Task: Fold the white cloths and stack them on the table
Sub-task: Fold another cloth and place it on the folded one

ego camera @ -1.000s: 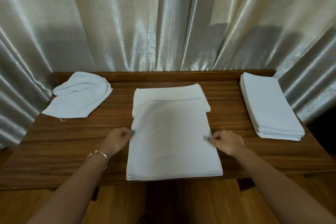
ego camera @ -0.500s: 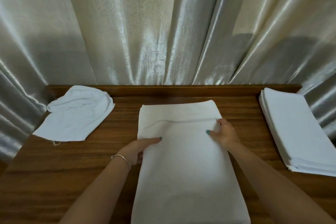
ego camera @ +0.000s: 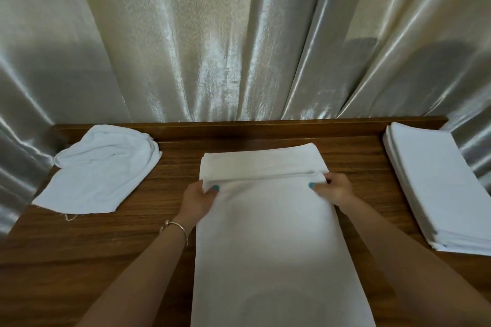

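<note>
A long white cloth lies lengthwise on the middle of the wooden table, its far end folded into a layered band. My left hand pinches the cloth's left edge at that fold, thumb on top. My right hand pinches the right edge at the same fold line. A neat stack of folded white cloths sits at the table's right end. A loose, crumpled white cloth lies at the far left.
Shiny cream curtains hang right behind the table and wrap around both ends. A raised wooden lip runs along the table's back edge. Bare wood shows between the middle cloth and each pile.
Both hands slid forward along the cloth's side edges to the fold near its far end and now pinch it there. The camera has moved closer and lower.
</note>
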A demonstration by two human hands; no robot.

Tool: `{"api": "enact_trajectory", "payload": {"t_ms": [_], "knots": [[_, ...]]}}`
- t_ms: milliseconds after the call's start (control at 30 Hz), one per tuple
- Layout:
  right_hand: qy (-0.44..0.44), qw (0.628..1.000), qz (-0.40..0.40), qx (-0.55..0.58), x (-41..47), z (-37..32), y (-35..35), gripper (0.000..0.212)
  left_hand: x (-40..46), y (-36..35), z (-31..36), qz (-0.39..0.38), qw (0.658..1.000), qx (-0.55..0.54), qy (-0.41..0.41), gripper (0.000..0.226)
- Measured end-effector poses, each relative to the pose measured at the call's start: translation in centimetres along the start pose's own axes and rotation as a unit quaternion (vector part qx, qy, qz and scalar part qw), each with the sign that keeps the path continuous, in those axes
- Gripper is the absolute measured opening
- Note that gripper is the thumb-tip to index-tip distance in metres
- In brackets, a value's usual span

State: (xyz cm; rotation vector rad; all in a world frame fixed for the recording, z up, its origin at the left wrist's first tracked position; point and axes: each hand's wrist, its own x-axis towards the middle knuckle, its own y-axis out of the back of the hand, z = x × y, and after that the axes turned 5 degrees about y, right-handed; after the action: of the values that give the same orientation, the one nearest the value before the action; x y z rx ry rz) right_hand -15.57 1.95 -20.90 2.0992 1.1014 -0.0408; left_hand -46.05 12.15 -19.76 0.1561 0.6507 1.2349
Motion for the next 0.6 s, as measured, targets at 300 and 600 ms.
{"api": "enact_trajectory", "payload": {"t_ms": [300,600], "knots": [[0.024,0.998,0.032,0.041,1.2,0.6,0.7,0.007,2.0,0.6,0.0,-0.004,0.999,0.046,-0.005,0.013],[0.04,0.993,-0.014,0.109,-2.4,0.4,3.5,0.007,-0.2,2.3,0.2,-0.023,0.998,-0.044,-0.037,0.026]]}}
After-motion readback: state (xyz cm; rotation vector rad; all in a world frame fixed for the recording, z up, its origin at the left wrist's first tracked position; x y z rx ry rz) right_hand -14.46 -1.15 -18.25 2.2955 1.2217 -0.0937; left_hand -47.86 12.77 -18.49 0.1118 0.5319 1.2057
